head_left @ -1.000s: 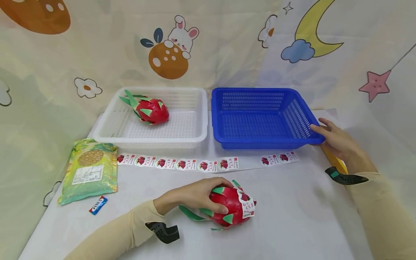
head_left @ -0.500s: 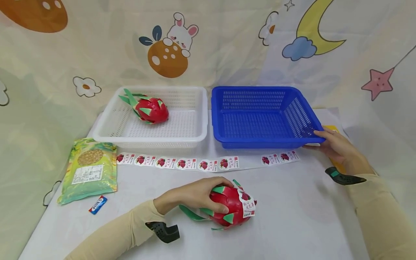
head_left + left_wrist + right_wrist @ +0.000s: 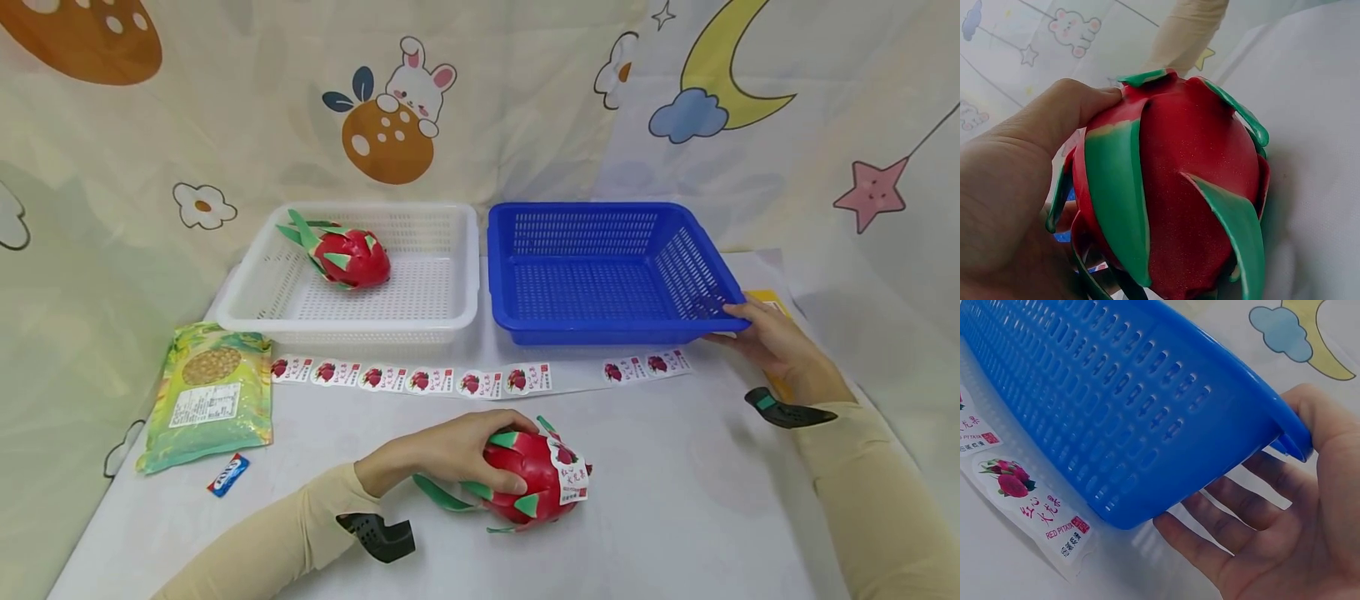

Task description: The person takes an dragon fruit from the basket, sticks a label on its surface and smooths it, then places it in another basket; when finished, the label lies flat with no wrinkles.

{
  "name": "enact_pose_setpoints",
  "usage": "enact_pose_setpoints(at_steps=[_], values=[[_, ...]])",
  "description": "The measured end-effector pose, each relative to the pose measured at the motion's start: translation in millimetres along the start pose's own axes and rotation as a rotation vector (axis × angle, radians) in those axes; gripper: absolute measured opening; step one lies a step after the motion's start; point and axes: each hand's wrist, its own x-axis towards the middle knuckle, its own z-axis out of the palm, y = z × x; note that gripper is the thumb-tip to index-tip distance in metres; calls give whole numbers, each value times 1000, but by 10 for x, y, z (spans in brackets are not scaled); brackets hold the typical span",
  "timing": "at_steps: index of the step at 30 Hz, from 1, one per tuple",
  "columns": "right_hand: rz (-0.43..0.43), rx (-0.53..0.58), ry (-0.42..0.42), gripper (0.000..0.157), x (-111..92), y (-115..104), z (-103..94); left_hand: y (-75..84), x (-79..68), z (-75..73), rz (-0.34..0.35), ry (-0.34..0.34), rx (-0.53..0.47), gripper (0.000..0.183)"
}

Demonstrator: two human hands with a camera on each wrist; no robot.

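My left hand (image 3: pixel 465 450) holds a red dragon fruit (image 3: pixel 528 467) with green scales on the table, thumb and fingers around it. A white sticker (image 3: pixel 573 482) is stuck on the fruit's right side. In the left wrist view the thumb presses on the fruit (image 3: pixel 1191 144); the other fingers are mostly hidden behind it. My right hand (image 3: pixel 783 346) grips the near right corner of a blue plastic basket (image 3: pixel 600 327). In the right wrist view the thumb lies over the rim of the basket (image 3: pixel 1122 425), with the fingers underneath. Nothing lies inside that basket.
Left of the blue basket stands a white basket (image 3: pixel 345 323) holding another dragon fruit (image 3: pixel 356 260). A strip of stickers (image 3: pixel 420 380) runs in front of both. At left lie a green-yellow bag (image 3: pixel 202 408) and a small blue packet (image 3: pixel 228 475). A yellow object (image 3: pixel 768 297) is partly behind my right hand.
The fingers of my right hand have shifted from spread at the basket's corner to lower, under its rim. My left hand and the dragon fruit stay in place.
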Motion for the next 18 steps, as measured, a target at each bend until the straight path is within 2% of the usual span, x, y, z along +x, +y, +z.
enact_pose_setpoints(at_steps=[4, 7, 12, 18], values=[[-14, 19, 16, 54, 3, 26, 0, 9, 6, -10, -9, -10, 8, 59], [-39, 8, -8, 51, -2, 39, -2, 22, 23, -34, -23, -39, 29, 61], [-43, -24, -6, 58, -4, 32, 4, 66, 52, -82, -51, -92, 91, 64], [-7, -19, 20, 67, -3, 12, 14, 102, 71, -66, -74, -61, 95, 58]])
